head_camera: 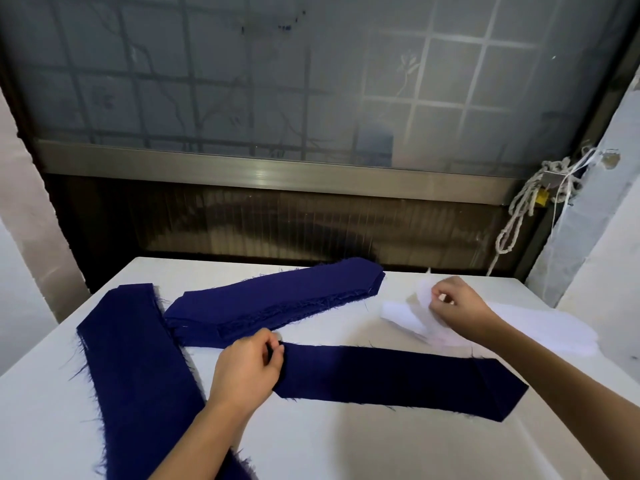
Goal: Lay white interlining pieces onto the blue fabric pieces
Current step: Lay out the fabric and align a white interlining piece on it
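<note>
**Interlining piece (423,299) lifted at 2 o'clock, blue fabric piece (398,375) held ready**

At 2 o'clock the right hand (453,303) pinched the interlining piece in curled fingers (440,292), peeling it up from the interlining stack (540,327), probably to free 1 layer. The left hand (246,368) gripped the 9 o'clock end of the blue fabric piece at 6 o'clock, likely to keep it flat. On the counter (346,445) also lay a blue stack (277,299) at 12 o'clock and a long blue strip (138,368) at 9. No container showed; everything lay loose.
</note>
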A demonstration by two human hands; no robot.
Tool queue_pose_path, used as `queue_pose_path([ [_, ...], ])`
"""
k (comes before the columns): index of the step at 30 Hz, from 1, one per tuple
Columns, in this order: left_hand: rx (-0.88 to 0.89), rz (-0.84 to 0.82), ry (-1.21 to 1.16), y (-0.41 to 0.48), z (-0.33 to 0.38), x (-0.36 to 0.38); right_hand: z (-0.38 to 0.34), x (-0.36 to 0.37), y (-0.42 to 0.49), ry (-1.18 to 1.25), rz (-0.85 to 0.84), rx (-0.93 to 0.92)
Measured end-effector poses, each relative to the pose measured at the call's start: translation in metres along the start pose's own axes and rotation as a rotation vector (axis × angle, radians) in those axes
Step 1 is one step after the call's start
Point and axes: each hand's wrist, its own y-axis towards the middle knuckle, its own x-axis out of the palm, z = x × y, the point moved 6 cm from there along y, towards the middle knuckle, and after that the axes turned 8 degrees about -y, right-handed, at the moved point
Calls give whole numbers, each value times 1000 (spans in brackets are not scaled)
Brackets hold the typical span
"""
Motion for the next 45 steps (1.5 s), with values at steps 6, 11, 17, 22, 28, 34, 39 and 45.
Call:
queue_pose_path([
  [6,16,-19,-152,-3,5,-3,-110,17,-43,71,-158,-178],
  [11,-28,-150,-340,-7,6,-1,-162,90,-65,-159,-189,-299],
  [17,15,-266,-159,-5,8,8,-165,131,-70,-56,-181,-367],
  [22,46,-181,-182,-3,8,4,-139,121,-57,-97,-180,-342],
  [28,113,-3,-298,-6,12,-9,-82,101,-47,-188,-131,-300],
  [34,76,134,-350,-4,9,-18,-51,90,-43,-236,-130,-260],
  [39,12,129,-352,-3,2,-16,-8,70,-45,-394,-91,-219],
  [45,-51,178,-370,-3,0,-19,49,23,-75,-406,148,-102],
])
